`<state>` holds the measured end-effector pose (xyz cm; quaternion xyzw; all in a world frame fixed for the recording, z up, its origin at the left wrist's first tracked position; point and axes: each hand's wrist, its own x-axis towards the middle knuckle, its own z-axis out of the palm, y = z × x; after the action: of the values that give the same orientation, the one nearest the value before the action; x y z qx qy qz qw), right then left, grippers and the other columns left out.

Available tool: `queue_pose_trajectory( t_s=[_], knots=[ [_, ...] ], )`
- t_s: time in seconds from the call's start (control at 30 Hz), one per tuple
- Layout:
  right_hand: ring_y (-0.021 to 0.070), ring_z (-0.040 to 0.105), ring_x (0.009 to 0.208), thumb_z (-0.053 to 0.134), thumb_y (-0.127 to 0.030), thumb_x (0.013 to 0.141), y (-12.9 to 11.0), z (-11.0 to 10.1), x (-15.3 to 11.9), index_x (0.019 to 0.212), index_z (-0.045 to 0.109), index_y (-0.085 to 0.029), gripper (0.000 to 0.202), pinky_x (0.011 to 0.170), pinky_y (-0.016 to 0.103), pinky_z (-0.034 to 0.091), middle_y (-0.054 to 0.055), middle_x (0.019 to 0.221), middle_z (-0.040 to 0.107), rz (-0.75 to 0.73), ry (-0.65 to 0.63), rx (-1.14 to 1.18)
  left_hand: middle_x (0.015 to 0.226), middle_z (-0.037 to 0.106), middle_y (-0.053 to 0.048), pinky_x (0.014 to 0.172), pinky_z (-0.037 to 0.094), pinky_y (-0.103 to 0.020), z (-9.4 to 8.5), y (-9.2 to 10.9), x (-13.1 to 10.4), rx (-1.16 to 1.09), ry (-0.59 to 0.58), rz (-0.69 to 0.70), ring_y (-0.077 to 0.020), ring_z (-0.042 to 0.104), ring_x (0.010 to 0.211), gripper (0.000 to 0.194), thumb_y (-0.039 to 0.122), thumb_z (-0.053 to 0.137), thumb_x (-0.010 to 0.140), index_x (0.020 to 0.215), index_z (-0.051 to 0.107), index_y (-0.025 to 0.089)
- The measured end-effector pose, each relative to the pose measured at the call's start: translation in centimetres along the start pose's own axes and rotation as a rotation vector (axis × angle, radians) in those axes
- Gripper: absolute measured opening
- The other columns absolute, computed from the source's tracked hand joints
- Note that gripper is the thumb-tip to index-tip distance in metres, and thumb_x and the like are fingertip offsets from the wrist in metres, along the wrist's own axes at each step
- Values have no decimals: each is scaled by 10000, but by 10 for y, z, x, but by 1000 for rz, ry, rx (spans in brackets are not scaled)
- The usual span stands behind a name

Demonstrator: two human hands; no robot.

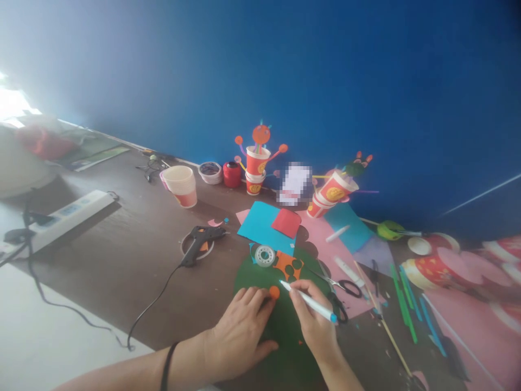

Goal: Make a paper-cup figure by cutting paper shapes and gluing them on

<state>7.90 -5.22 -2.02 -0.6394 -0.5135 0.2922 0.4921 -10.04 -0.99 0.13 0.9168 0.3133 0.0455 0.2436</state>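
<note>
The left hand [240,328] is lying with a loose grip, thumb apart, one finger touching the orange dot [274,292] on green paper [290,331]. The right hand [316,323] is pinching a pen [312,305], its tip pointing just beside the dot.

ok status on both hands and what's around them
Left hand: fingertips at orange disc. Right hand: holding marker, tip near disc. Black-handled scissors close beside it.

L hand [234,334] is palm down, just left of R hand [317,320], apart; L fingers [248,297] bent & bunched fwd, L thumb [266,348] stuck out twd R hand. L forearm [138,372] trails back & out behind it. R hand's in a writing-type pinch, R thumb [299,310] & R index [304,285] close tog.; R forearm [340,372] behind it.
</note>
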Motion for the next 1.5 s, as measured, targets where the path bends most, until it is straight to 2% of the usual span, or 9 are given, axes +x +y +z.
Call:
queue_pose_trajectory(
  t_s=[0.2, 0.4, 0.57, 0.77, 1.07, 1.3, 1.5],
  knots=[
    [108, 473, 520, 503, -340, 881, 4, -1, -1, 839, 540, -200, 151, 503, 203, 400, -36, 628, 520, 0, 0, -22, 1204, 492, -96, 963, 374, -422, 0, -1, 0, -3, 3, -2, -263, 436, 1067, 623, 460, 623, 746, 1276, 448, 183],
    [129, 529, 587, 485, -358, 887, 6, -1, -2, 834, 540, -200, 175, 549, 218, 435, -15, 665, 558, 8, -2, -10, 1191, 496, -92, 946, 380, -418, 0, 0, -1, -15, 2, -8, -262, 442, 1048, 636, 472, 637, 729, 1272, 448, 201],
    [112, 480, 510, 462, -385, 896, 13, 1, -2, 849, 560, -198, 216, 444, 207, 374, -25, 621, 516, 56, -16, 31, 1195, 497, -94, 949, 378, -424, -1, -1, -1, -7, -6, -6, -268, 444, 1047, 641, 482, 634, 726, 1273, 448, 203],
    [110, 455, 493, 463, -395, 895, 14, 1, -2, 819, 579, -195, 243, 432, 208, 363, -35, 587, 472, 57, -23, 24, 1197, 498, -90, 956, 375, -422, -1, -1, -1, 0, -10, 3, -263, 440, 1050, 632, 486, 621, 738, 1271, 451, 191],
    [122, 493, 551, 497, -377, 882, 10, 0, -2, 881, 562, -194, 194, 530, 224, 419, -23, 638, 530, 34, -21, -17, 1199, 495, -93, 955, 371, -423, -1, 0, -2, -9, -13, -1, -269, 443, 1052, 639, 488, 619, 739, 1282, 441, 201],
    [111, 436, 476, 472, -414, 887, 17, 0, -4, 769, 533, -197, 255, 443, 216, 359, -45, 555, 442, 89, -21, 23, 1187, 495, -91, 946, 376, -421, 2, -1, -1, 4, -5, -11, -264, 446, 1042, 669, 502, 633, 722, 1287, 429, 209],
    [121, 485, 480, 498, -437, 869, 12, -2, -2, 798, 573, -188, 270, 451, 232, 396, -12, 605, 539, 109, 31, 30, 1205, 473, -95, 941, 371, -432, 1, -1, -1, 42, -14, -7, -267, 435, 1065, 650, 522, 606, 740, 1286, 427, 217]
  ],
)
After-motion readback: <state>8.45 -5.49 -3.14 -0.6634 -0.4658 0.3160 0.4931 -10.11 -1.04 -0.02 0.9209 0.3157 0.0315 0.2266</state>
